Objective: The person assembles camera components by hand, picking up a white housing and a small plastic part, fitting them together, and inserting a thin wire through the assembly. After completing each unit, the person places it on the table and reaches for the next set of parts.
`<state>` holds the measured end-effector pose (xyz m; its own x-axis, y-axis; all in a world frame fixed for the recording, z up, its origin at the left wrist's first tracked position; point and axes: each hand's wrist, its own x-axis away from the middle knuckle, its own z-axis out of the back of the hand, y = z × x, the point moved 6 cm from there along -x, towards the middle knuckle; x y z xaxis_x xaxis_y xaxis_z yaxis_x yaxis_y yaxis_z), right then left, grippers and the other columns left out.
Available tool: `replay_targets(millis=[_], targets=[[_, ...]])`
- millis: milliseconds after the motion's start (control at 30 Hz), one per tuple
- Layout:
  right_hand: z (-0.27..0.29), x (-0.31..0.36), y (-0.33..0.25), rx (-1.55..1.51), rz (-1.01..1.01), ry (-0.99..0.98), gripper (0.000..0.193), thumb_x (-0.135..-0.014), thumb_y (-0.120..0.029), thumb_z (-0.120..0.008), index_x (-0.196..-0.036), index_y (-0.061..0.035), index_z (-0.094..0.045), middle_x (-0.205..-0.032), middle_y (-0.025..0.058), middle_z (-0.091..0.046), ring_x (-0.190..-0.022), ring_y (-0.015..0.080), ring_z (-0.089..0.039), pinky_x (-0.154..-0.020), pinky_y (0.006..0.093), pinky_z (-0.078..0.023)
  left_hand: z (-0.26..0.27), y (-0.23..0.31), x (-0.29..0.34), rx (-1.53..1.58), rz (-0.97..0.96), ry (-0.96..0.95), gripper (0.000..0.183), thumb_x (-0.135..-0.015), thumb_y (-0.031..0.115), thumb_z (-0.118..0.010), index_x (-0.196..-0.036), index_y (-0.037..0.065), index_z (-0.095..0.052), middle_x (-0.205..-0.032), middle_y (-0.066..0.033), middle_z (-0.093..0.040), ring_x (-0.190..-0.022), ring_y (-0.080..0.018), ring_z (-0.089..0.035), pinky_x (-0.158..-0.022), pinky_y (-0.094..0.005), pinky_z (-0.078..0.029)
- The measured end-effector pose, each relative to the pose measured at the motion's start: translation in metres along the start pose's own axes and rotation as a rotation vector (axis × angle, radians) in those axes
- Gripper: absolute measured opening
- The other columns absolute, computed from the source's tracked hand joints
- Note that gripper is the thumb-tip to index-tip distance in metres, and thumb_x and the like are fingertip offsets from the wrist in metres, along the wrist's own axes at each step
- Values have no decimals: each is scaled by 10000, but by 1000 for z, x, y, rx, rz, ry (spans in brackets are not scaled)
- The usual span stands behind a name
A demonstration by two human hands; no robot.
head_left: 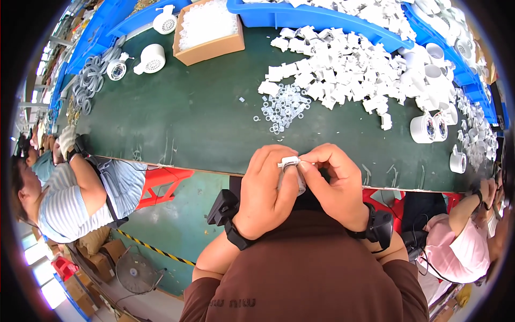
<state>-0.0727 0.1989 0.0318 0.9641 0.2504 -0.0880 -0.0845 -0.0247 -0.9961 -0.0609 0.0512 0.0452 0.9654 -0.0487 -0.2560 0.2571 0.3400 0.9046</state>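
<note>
The brown shirt (306, 268) sits behind both hands, where the left hand (268, 190) grips a small white part (290, 160) between thumb and fingers, seemingly to steady it, while the right hand (339, 185) pinches its right end, and translucent rings (286, 105) lie beyond them, apparently for easy reach.

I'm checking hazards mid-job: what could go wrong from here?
The small white plastic part is held by the left hand, with the right hand pinching at its end; near the table's front edge, a slip might drop it off.
The pile of small translucent rings lies loose against the heap of white plastic parts, so a careless reach could mix or scatter them.
</note>
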Motion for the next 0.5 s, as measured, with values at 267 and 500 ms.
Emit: replay_targets(millis=[267,500], targets=[[41,-5,-23,324,104,-28,155,-926,30,-675,-1074,-9,-698,-1009,83,-665,-865,147,-621,-767,277,-497,2,4,1,-103,-21,-30,98,-957,34,-566,-994,-17,-642,-1059,-157,-662,-923,-278,-629,-820,-353,-503],[148,-16,-18,1042,57,510,194,-908,-115,-740,-1083,-51,-684,-964,72,-670,-773,192,-591,-675,316,-484,0,2,-2,-69,-30,-49,116,-980,61,-553,-985,-16,-640,-1055,-142,-663,-903,-235,-620,-805,-331,-498]])
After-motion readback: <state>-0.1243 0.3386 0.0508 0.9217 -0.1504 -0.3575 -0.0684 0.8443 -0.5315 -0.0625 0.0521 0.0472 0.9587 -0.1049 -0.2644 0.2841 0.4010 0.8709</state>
